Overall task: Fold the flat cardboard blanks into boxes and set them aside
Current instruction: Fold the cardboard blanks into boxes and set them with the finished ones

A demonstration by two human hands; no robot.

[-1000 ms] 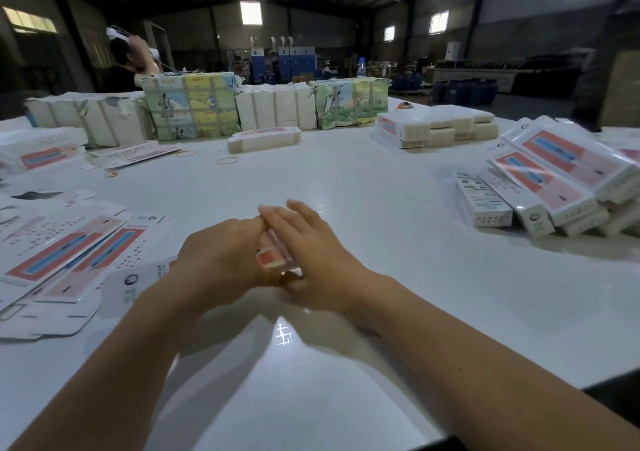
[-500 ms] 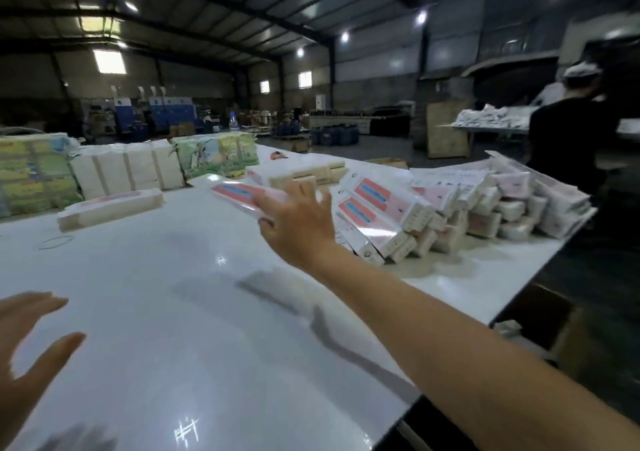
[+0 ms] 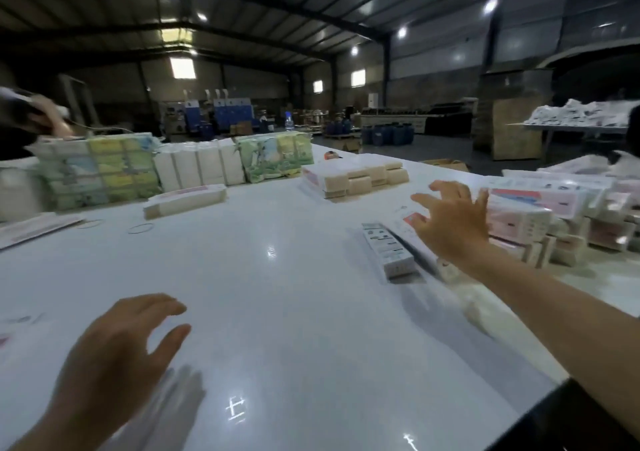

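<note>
Head view, read from left to right. At the left edge of the frame, flat blanks (image 3: 38, 225) lie on the white table (image 3: 277, 312), only partly in view. In the upper left stand green and yellow wrapped packs (image 3: 100, 170), with a row of white packs (image 3: 199, 166) beside them and 1 folded box (image 3: 185, 201) lying in front. In the lower left, the left hand (image 3: 117, 343) hovers just above the table with fingers spread and relaxed, holding nothing. At centre, a low stack of boxes (image 3: 353, 176) sits toward the far edge. Right of centre, a narrow box (image 3: 388, 249) lies on its long side, and just beyond it the right hand (image 3: 450, 222) hangs with fingers splayed apart, empty, above a box with a red panel (image 3: 410, 220) that appears to rest at the foot of the pile of finished boxes (image 3: 554, 215) at the right edge. Whether the fingertips touch that box cannot be told; motion blur softens the hand.

The step in hand appears to be setting a finished box aside. To do it well, the box should rest flat against the pile, not balanced on a sloping neighbour, since the stack looks loose and could slide. The empty left hand is well placed to reach next for a blank at the left edge, so that both hands meet over the bare centre of the table.
</note>
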